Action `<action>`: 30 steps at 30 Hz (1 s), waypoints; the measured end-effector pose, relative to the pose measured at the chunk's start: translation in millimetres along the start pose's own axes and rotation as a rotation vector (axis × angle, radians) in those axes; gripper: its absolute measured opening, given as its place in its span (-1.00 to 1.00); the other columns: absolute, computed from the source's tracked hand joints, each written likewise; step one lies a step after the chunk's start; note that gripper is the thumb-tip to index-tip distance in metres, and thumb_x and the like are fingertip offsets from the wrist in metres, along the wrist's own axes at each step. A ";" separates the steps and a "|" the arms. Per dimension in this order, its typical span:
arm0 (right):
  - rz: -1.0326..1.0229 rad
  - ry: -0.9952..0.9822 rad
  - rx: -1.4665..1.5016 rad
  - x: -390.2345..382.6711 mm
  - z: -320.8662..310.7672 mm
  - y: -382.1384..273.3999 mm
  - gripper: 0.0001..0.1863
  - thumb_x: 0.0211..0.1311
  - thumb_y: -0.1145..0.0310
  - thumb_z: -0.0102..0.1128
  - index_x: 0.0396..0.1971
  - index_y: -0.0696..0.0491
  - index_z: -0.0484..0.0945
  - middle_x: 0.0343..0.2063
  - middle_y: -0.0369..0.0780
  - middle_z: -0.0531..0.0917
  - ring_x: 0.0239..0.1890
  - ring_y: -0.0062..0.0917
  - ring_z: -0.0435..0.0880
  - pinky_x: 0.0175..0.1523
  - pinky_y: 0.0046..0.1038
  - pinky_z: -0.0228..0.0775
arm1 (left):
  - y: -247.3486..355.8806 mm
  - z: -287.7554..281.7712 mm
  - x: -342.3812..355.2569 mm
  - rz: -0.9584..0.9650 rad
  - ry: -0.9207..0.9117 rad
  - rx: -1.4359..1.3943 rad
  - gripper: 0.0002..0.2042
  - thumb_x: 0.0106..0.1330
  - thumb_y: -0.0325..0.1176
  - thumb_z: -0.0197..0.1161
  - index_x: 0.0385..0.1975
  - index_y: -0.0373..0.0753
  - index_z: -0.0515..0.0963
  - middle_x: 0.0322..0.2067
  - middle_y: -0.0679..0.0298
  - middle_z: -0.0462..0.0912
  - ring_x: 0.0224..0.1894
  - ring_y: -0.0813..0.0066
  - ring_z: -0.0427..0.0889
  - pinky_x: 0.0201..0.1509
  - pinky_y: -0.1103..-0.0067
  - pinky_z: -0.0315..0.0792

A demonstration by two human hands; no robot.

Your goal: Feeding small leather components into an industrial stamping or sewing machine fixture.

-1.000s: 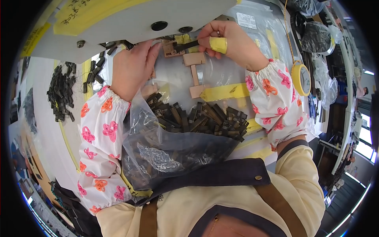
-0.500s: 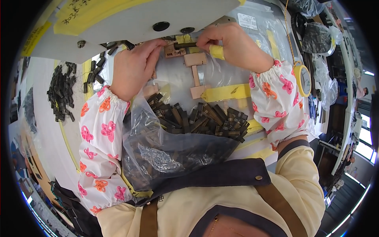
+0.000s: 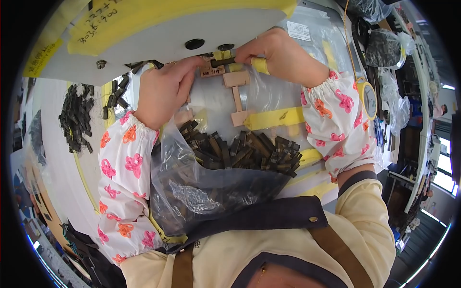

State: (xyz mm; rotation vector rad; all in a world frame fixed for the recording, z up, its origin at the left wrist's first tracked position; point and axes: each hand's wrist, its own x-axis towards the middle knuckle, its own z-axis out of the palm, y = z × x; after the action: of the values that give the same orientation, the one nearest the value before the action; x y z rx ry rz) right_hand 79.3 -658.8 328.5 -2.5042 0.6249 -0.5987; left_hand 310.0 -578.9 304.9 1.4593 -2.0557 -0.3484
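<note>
At the machine's lower edge, my right hand [image 3: 283,56] pinches the end of a short dark strip [image 3: 223,62] between thumb and forefinger. Yellow tape wraps one of its fingers. My left hand [image 3: 165,89] is on the strip's other side, fingers pressed together; what they hold, if anything, is hidden at the tips. The strip lies over a small tan block [image 3: 211,71] with handwriting on it. Nearer to me, a clear plastic bag [image 3: 192,192] lies open with a heap of similar dark strips [image 3: 240,149] at its mouth.
The grey machine housing [image 3: 158,41] overhangs the far side. More tan blocks [image 3: 236,78] and yellow tape [image 3: 276,116] are on the work surface. Dark pieces with loose threads [image 3: 76,115] lie at left. A yellow tape roll [image 3: 368,100] stands at right.
The whole view has shifted slightly, with the machine and blocks lower in the picture. My right fingertips are slightly farther left; both hands otherwise keep nearly the same places.
</note>
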 end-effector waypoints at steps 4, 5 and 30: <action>0.014 -0.059 -0.053 3.5 0.0 -7.1 -0.86 -0.09 0.60 0.20 -0.44 0.17 0.60 -0.47 -0.16 0.65 -0.42 -0.33 0.62 -0.31 -0.45 0.45 | -3.2 2.2 0.0 0.240 0.041 0.145 -0.78 0.10 -0.43 0.14 -0.26 0.01 0.58 -0.59 0.29 0.56 -0.57 0.34 0.57 -0.58 0.50 0.41; 0.020 -0.040 -0.067 2.9 -0.1 -7.5 -0.85 -0.09 0.60 0.20 -0.42 0.17 0.60 -0.48 -0.16 0.65 -0.43 -0.33 0.62 -0.31 -0.45 0.45 | -1.7 2.6 1.3 0.275 0.020 0.206 -0.75 0.07 -0.43 0.16 -0.26 0.05 0.58 -0.61 0.31 0.54 -0.57 0.35 0.57 -0.58 0.50 0.41; -0.064 0.187 -0.206 1.4 35.7 -16.6 -0.79 -0.22 0.57 0.10 -0.47 0.10 0.60 -0.44 -0.18 0.58 -0.32 -0.27 0.54 -0.23 -0.32 0.43 | -4.3 2.7 0.5 0.238 0.026 0.080 -0.77 0.05 -0.50 0.11 -0.32 -0.04 0.58 -0.58 0.28 0.57 -0.55 0.29 0.55 -0.51 0.45 0.42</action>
State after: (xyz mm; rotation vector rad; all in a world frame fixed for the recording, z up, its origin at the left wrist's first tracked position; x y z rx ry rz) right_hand 103.9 -634.2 309.9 -2.6885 0.7085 -0.8384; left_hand 311.5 -581.3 300.6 1.2390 -2.2147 -0.1520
